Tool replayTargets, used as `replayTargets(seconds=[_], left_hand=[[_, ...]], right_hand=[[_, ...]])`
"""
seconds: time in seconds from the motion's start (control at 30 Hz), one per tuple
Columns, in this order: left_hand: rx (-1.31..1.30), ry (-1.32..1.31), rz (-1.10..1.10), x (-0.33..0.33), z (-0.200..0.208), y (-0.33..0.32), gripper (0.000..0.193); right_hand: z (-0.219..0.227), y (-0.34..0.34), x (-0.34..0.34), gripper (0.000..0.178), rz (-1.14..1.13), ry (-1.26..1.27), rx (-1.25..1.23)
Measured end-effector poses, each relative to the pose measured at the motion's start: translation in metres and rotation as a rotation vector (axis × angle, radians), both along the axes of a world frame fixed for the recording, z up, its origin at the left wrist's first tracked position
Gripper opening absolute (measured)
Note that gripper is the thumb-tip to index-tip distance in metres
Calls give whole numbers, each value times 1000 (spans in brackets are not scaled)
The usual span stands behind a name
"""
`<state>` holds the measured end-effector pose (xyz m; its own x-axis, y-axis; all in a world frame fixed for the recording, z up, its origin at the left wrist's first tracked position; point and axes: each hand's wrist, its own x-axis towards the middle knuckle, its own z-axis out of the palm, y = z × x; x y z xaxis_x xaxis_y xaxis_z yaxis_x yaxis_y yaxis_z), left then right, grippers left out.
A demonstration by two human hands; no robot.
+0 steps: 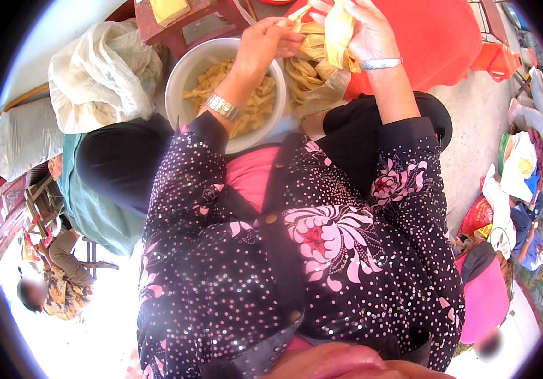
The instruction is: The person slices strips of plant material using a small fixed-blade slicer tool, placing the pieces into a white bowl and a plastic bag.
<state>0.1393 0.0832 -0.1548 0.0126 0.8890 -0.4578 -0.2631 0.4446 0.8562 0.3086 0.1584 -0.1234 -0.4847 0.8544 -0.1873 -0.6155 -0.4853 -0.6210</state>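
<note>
At the top of the head view, my right hand (372, 35) is closed on a bundle of soft, flat yellow strips (339, 35) that hang down from the fingers. Just left of it, my left hand (265, 44) has its fingertips pinched at a yellow strip beside that bundle. Under my left forearm stands a white bowl (172, 95) holding many short, twisted or knotted yellow pieces (252, 104). Between the bowl and my right wrist, more long yellow strips (303, 72) lie in a clear plastic bag (325, 88).
A red-brown wooden stool (189, 25) stands behind the bowl, with a yellow block (169, 9) on it. White plastic bags (98, 76) sit at the left. A red plastic surface (435, 38) is at the right. Other people (66, 284) are seated at both sides.
</note>
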Motion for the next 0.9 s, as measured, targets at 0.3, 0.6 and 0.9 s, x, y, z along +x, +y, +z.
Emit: replayTargets(seconds=[0.3,0.6,0.9], left_hand=[[162,-100,-170,25,11,-7,39],[28,-151,-179,14,2,-10,23],[13,91,-217,17,9,-11,33]], right_hand=[[-30,3,-2,26,1,187,-48],[-37,-5,-14,25,-91,-180,-65],[-58,-11,-24,33,-53,-563,104]])
